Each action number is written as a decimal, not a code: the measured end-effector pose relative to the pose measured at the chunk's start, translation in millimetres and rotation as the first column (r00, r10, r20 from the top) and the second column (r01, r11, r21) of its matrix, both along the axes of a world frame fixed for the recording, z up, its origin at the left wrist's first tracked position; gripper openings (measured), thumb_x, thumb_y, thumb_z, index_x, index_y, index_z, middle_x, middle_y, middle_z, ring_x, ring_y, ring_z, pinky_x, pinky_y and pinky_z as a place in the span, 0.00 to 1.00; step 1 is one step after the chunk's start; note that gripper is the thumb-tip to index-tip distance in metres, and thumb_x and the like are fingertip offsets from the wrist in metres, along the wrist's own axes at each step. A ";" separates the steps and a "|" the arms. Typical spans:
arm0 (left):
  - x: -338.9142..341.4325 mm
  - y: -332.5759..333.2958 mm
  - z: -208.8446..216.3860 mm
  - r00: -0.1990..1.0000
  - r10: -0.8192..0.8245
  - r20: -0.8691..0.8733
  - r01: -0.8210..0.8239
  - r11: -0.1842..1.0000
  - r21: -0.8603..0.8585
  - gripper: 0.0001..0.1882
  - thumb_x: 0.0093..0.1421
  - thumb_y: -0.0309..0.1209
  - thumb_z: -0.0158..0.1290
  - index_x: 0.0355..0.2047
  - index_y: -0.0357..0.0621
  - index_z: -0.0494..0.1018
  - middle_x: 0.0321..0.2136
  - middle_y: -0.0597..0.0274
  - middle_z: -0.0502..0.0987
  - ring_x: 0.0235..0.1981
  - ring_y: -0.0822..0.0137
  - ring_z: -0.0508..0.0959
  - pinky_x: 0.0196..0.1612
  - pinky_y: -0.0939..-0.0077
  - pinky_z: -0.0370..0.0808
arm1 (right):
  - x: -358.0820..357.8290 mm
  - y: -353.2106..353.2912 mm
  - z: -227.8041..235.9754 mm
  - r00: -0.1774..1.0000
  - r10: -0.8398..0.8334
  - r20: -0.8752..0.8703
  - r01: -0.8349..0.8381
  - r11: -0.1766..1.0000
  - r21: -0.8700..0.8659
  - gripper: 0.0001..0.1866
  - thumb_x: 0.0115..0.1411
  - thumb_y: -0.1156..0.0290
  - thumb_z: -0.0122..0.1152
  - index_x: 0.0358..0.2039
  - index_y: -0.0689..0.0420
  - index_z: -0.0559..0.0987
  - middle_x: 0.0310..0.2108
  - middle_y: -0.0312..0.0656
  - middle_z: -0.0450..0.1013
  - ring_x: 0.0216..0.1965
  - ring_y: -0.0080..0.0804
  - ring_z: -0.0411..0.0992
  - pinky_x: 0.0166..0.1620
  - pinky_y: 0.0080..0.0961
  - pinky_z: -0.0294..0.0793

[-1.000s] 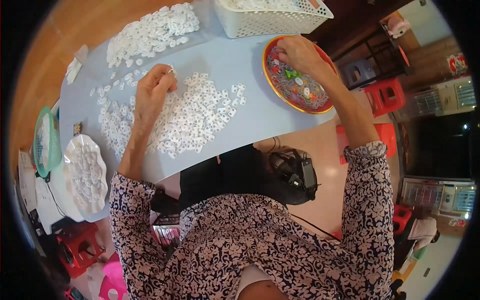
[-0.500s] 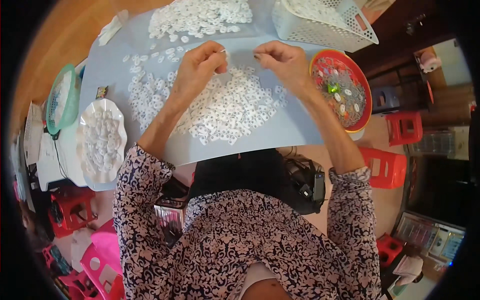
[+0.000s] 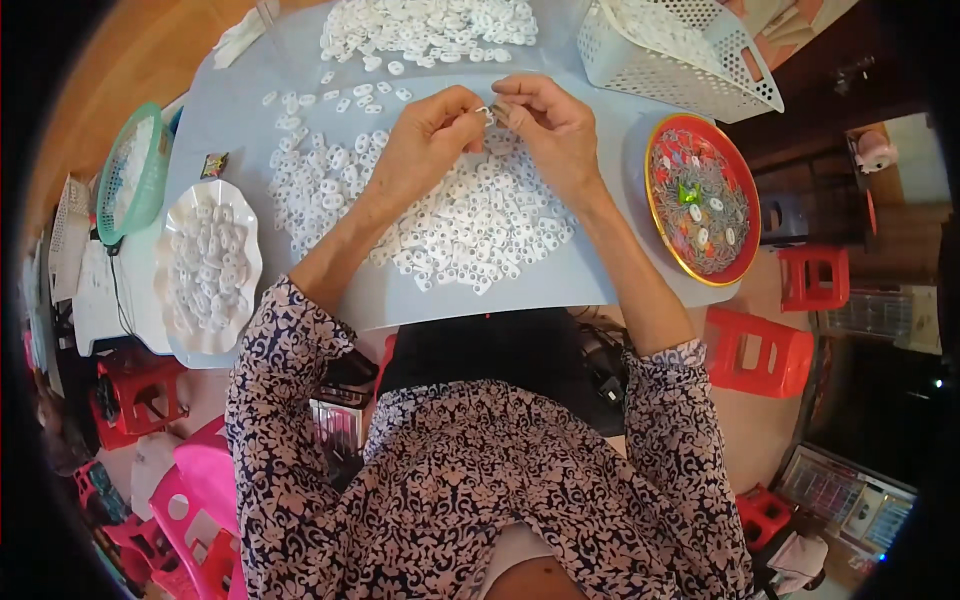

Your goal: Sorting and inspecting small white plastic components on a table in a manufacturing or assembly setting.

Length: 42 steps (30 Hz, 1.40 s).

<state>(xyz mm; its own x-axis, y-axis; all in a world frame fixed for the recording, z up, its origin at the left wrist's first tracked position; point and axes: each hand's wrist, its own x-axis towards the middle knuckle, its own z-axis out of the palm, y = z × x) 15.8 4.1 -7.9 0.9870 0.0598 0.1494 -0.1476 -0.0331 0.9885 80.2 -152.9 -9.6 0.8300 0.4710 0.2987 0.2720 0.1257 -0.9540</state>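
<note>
My left hand (image 3: 425, 140) and my right hand (image 3: 550, 125) meet fingertip to fingertip above a heap of small white plastic pieces (image 3: 450, 215) spread on the pale blue table (image 3: 250, 110). Between the fingertips of both hands sits one small white piece (image 3: 488, 113) with a tiny metal part; both hands pinch it. A red round plate (image 3: 700, 200) with small metal parts and a green bit lies to the right of my right hand. A second heap of white pieces (image 3: 425, 25) lies at the far edge.
A white perforated basket (image 3: 680, 50) stands at the back right. On the left are a white scalloped dish (image 3: 205, 265) filled with white pieces and a green basket (image 3: 130, 170). Red stools (image 3: 755, 350) and pink plastic furniture (image 3: 195, 490) stand around the table.
My right hand left the red plate and came over the white heap. Both hands then closed together on one small piece above the heap.
</note>
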 end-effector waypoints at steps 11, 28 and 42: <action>-3.5 -1.4 4.0 1.000 0.021 -0.014 -0.020 1.000 0.020 0.08 0.60 0.29 0.47 0.29 0.38 0.71 0.19 0.69 0.71 0.24 0.80 0.69 0.28 0.84 0.65 | -5.2 2.4 -1.5 0.999 -0.017 -0.043 0.019 0.999 0.040 0.11 0.56 0.79 0.59 0.40 0.61 0.76 0.33 0.36 0.76 0.35 0.18 0.72 0.39 0.15 0.73; -6.1 -4.0 0.2 0.999 0.029 0.043 -0.030 1.000 0.009 0.09 0.61 0.30 0.46 0.29 0.37 0.71 0.18 0.68 0.71 0.22 0.79 0.68 0.28 0.83 0.66 | -8.3 5.1 -4.2 0.999 -0.028 -0.022 0.030 0.997 0.072 0.12 0.55 0.77 0.61 0.41 0.62 0.76 0.32 0.36 0.76 0.34 0.17 0.72 0.38 0.14 0.73; -6.2 -1.4 -3.5 1.000 -0.009 0.020 0.012 0.991 -0.130 0.08 0.61 0.30 0.47 0.32 0.37 0.73 0.22 0.64 0.76 0.26 0.77 0.74 0.33 0.82 0.71 | -8.9 0.3 -0.2 0.998 -0.013 -0.058 0.015 0.999 0.035 0.07 0.57 0.78 0.58 0.36 0.64 0.78 0.30 0.36 0.76 0.32 0.17 0.71 0.37 0.13 0.72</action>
<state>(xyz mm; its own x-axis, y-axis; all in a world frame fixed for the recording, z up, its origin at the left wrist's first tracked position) 9.6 2.7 -11.5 0.9846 0.0698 0.1600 -0.1664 0.0973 0.9812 71.3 -152.6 -9.8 0.8527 0.4493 0.2666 0.2190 0.1558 -0.9632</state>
